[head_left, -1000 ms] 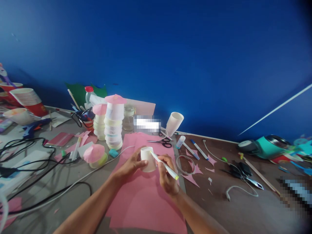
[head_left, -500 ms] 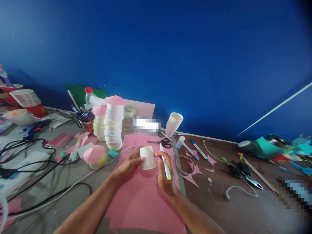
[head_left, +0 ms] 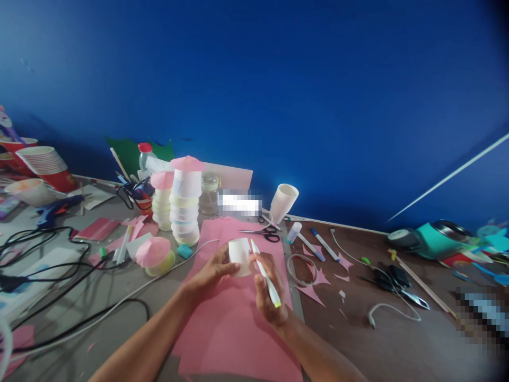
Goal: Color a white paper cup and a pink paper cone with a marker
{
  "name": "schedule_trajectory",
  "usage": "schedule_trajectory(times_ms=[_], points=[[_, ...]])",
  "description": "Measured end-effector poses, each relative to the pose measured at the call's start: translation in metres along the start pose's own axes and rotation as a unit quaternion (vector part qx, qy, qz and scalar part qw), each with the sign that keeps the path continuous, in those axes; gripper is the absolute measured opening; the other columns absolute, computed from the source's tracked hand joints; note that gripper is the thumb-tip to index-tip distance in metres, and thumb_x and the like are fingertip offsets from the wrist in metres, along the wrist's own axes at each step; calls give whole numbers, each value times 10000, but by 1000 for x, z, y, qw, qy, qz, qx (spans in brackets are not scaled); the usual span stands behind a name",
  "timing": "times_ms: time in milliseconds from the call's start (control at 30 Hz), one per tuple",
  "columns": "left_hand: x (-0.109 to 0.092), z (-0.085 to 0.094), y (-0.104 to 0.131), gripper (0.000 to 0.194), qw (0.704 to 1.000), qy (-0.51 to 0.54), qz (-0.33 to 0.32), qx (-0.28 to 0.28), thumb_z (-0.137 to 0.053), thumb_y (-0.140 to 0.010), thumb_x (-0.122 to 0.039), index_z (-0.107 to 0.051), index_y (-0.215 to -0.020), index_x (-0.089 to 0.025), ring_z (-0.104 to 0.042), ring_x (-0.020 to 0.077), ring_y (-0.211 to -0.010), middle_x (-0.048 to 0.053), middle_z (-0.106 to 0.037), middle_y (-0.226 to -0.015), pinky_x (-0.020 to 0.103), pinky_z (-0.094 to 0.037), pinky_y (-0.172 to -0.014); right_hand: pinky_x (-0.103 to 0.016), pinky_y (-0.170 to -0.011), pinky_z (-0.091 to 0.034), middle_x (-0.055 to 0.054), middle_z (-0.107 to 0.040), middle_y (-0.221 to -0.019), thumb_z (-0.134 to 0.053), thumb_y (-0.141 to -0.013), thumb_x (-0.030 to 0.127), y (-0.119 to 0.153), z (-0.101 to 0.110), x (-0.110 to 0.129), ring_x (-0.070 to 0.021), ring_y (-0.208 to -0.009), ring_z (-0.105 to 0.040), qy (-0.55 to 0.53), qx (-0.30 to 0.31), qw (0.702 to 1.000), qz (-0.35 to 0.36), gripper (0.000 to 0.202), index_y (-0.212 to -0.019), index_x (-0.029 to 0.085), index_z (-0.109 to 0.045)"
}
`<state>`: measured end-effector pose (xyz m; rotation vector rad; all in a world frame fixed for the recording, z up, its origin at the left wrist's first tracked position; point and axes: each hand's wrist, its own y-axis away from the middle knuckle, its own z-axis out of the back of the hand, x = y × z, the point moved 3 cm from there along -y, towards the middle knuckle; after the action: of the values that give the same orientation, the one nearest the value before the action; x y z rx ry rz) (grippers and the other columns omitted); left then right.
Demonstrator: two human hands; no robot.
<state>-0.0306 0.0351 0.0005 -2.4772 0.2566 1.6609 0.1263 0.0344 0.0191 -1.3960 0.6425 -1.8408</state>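
My left hand (head_left: 218, 269) is closed around the left side of a small white paper cup (head_left: 239, 255), thumb across its front. The cup looks upside down, its narrower end up, over pink paper (head_left: 238, 329). In my right hand (head_left: 272, 289) is a white marker (head_left: 267, 276) with yellow-green ends, slanting up to the left. Its upper tip is beside the cup's right edge; whether it touches I cannot tell. Black scissors (head_left: 271, 235) lie on the paper just beyond the cup. A blue eraser-like block (head_left: 185, 251) sits left of the paper.
Stacked-cup towers with pink paper roofs (head_left: 187, 163) stand at left, before a glass jar (head_left: 210, 193). A tilted white cup (head_left: 284, 201) is by the wall. Right of the paper lie a glue stick (head_left: 294, 232), a blue marker (head_left: 325, 245) and pink scraps. Black cables (head_left: 51, 233) cross the left side.
The marker's upper tip has moved left toward the cup, with my right hand turning slightly. My left thumb has shifted lower on the cup, which stays in about the same place.
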Motion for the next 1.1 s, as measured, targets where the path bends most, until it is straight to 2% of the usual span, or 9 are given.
schedule_trajectory(times_ms=[133, 267, 367, 467, 900, 1100], points=[[2, 2, -1, 437, 1000, -10, -1, 6, -769, -736, -326, -623, -1116, -165, -502, 173, -809, 27, -604, -918, 261, -370, -687, -414, -745, -575, -75, -626, -991, -369, -1011, 344, 2, -1, -3, -231, -900, -637, 6, -3, 1000, 6, 308, -1256, 273, -542], [5, 4, -1, 407, 1000, -22, -4, 1, -767, -749, -322, -612, -1099, -182, -485, 160, -796, 3, -576, -891, 258, -373, -691, -359, -760, -572, -63, -633, -969, -444, -980, 280, 5, -4, -7, -203, -876, -646, -27, -20, 999, -27, 238, -1185, 234, -556], [5, 3, -1, 448, 1000, -19, -3, 4, -769, -755, -329, -594, -1144, -192, -491, 169, -840, 16, -579, -957, 263, -389, -717, -381, -804, -570, -76, -643, -986, -461, -956, 213, 6, -5, -7, -220, -953, -648, -19, -1, 1000, -16, 208, -1136, 217, -566], [6, 3, -1, 500, 1000, -25, -1, 2, -778, -749, -354, -584, -1184, -200, -498, 178, -862, 27, -585, -990, 265, -397, -724, -405, -821, -576, -88, -644, -1017, -456, -954, 189, 4, -4, -6, -228, -993, -642, -5, 9, 1000, -2, 241, -1173, 225, -551], [8, 3, -2, 546, 998, -57, -10, 2, -772, -779, -358, -546, -1252, -206, -516, 205, -971, 60, -583, -1101, 287, -442, -794, -416, -804, -580, -79, -646, -985, -463, -941, 167, 0, -1, -4, -245, -956, -653, 9, -1, 1000, 3, 257, -1170, 247, -549], [9, 4, -2, 547, 998, -66, -18, 3, -769, -787, -357, -539, -1260, -207, -519, 210, -992, 66, -588, -1111, 292, -447, -813, -385, -808, -570, -78, -651, -974, -479, -922, 149, -1, 0, -3, -241, -932, -664, -1, -7, 1000, -1, 257, -1145, 242, -563]])
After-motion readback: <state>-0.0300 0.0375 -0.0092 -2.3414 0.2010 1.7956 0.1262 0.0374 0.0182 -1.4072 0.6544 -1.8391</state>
